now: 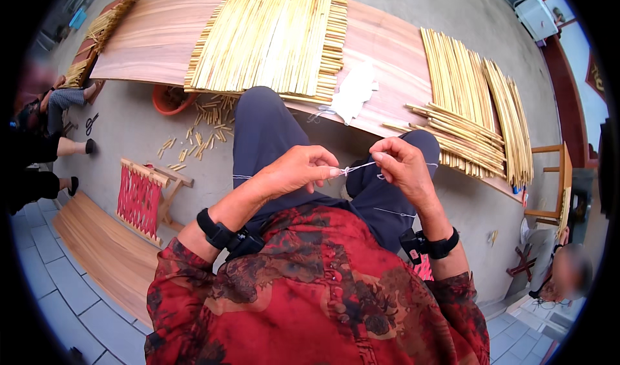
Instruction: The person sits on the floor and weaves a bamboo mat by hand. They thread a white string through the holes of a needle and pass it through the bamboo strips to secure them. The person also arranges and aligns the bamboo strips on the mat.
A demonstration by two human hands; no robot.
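My left hand [294, 171] and my right hand [403, 166] are raised over my knees, each pinching one end of a thin white thread [358, 166] stretched between their fingertips. A small knot or loop sits near the left fingertips. More thread trails down across my dark trousers [268, 139]. Ahead of my knees lies a long wooden board [161, 35] carrying a mat of yellow bamboo strips [271, 39] laid side by side. A scrap of white cloth [355, 93] rests on the board near my knees.
Loose bundles of long bamboo strips [478, 100] lie on the board's right part. Short bamboo offcuts [203, 132] and an orange basin [169, 99] sit on the concrete floor. A red folding stool [142, 197] stands at left, beside another plank [103, 249]. Other people sit at far left and lower right.
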